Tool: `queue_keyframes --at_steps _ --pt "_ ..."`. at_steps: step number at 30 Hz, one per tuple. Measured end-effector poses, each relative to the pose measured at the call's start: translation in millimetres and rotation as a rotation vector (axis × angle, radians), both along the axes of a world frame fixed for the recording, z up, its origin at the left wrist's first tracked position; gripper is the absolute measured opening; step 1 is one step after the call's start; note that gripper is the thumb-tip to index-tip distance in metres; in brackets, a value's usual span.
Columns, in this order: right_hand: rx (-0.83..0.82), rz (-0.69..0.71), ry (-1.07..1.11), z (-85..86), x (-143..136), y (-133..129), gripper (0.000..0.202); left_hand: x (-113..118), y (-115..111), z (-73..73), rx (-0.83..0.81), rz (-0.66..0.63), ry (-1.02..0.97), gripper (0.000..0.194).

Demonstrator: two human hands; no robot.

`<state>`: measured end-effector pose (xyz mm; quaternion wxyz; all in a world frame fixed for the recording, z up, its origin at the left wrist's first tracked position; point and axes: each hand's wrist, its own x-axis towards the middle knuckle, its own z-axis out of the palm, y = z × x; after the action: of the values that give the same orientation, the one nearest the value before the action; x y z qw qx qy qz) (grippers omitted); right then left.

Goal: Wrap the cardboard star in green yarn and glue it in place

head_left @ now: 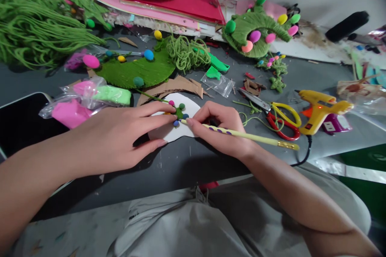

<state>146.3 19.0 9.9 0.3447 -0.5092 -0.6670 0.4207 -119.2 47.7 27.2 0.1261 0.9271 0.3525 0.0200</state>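
My right hand (218, 126) grips a pale yellow pencil (256, 135) with purple spots, its tip at the edge of a small green star (180, 113) with coloured balls on its points. The star lies on a white paper piece (187, 104) with a curved edge. My left hand (129, 132) lies with fingers stretched out, two fingertips on the star and the thumb at the paper's lower edge. Just behind the paper are torn brown cardboard (171, 87) and a green yarn-wrapped crescent (135, 68) with coloured balls.
On the right lie scissors (280, 118) with red and yellow handles and a yellow glue gun (316, 108) with a black cord. Bagged pink clay (70, 114) and a black tablet-like device (24, 120) are at left. Green yarn (39, 24) and a decorated wrapped crescent (253, 28) stand behind.
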Motion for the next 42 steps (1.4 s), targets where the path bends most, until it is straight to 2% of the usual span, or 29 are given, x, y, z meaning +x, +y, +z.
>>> queue_keyframes --at_steps 5,14,23,31,42 --pt "0.003 0.016 -0.008 0.6 0.0 -0.4 0.027 -0.4 -0.4 0.3 -0.060 0.030 -0.021 0.046" --pt "0.077 -0.032 -0.022 0.5 1.5 -2.9 0.027 0.1 -1.1 0.1 0.006 0.013 0.028 0.045" --pt "0.114 0.049 -0.071 2.6 -0.9 -3.5 0.022 -0.1 0.3 -1.1 0.012 -0.006 0.028 0.047" --pt "0.183 0.059 -0.125 -1.0 -2.0 -4.2 0.022 0.1 -0.1 -0.2 0.018 -0.007 -0.018 0.046" --pt "0.120 0.057 -0.091 0.1 0.6 -3.8 0.022 2.3 -0.3 1.6 0.008 0.001 0.003 0.046"
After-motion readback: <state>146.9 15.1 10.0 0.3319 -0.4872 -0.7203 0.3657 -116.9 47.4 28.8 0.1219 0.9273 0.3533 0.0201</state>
